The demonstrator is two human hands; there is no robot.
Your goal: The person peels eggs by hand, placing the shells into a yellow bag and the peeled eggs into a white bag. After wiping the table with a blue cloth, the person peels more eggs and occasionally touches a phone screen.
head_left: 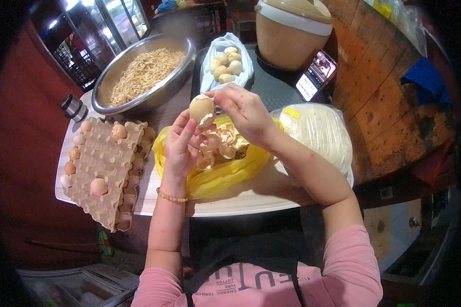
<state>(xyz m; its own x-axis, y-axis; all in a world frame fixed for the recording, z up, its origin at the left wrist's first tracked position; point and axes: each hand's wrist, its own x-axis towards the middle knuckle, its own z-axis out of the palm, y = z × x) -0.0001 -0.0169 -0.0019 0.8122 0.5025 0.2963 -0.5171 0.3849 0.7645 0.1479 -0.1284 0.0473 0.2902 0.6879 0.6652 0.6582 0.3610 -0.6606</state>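
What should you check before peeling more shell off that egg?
1. Egg held firmly in the left hand: ok.
2. Right hand fingertips on the egg's top edge: ok.
3. Yellow bag lies open under the egg to catch bits: ok, eggshells already in it.
4. White bag of peeled eggs open and close by: ok.
5. Shell all off the egg: not ok, most still on it.
6. Egg tray sits fully on the table: not ok, its corner juts past the edge.

Single head-worn view, looking forward and down, close over the table (251, 204)
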